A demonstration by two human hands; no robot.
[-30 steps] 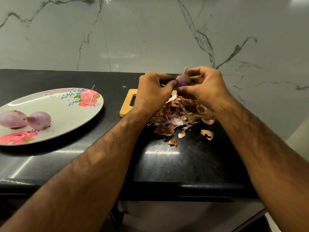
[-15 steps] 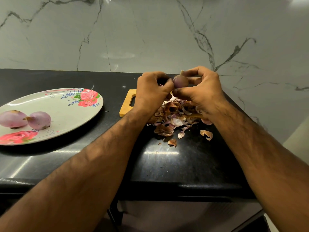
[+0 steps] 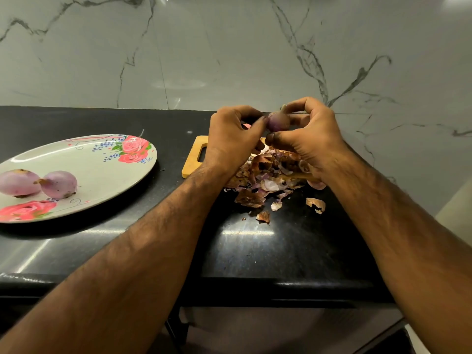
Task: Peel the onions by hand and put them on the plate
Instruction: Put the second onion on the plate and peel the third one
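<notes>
A small purple onion (image 3: pixel 279 121) is held up between both hands above a wooden cutting board (image 3: pixel 193 156). My right hand (image 3: pixel 309 134) grips it from the right, fingers curled over its top and thumb below. My left hand (image 3: pixel 231 139) pinches at its left side with thumb and fingertips. Two peeled pale purple onions (image 3: pixel 19 182) (image 3: pixel 60 184) lie on the left part of an oval flowered plate (image 3: pixel 107 172). A pile of brown and purple onion skins (image 3: pixel 265 177) covers the board under my hands.
Loose skin pieces (image 3: pixel 316 204) lie on the black countertop (image 3: pixel 255 251) in front of the board. A marble wall (image 3: pixel 229 47) rises behind the counter. The counter's front edge runs under my forearms.
Both hands have stayed at the same spot above the board. The onion has turned slightly between my fingers, and my left thumb has shifted on its left side.
</notes>
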